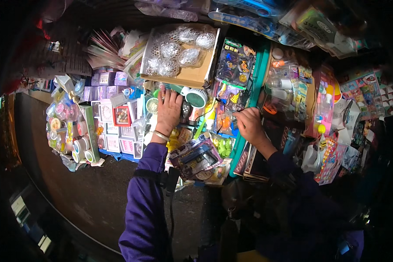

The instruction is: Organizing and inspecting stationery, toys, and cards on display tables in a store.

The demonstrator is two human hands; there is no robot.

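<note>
My left hand (169, 111), with a bangle at the wrist, reaches palm down over small goods, its fingers at a green and white handheld fan (196, 98). Another round pale green fan (152, 105) lies just left of it. Whether the fingers grip anything is hidden. My right hand (250, 124) rests with curled fingers by the rim of a teal crate (241, 149); what its fingertips touch is unclear. Between the hands lie a dark game controller (185, 111), a yellow bottle (210, 115) and a packaged orange ball (224, 123).
A cardboard box (201, 73) of netted balls stands beyond my hands. Small boxes (112, 127) and round tubs (80, 147) are stacked at left. Bottles (281, 84) in a carton and toy packs (330, 160) lie at right. A blister-packed toy (196, 157) lies at the near edge.
</note>
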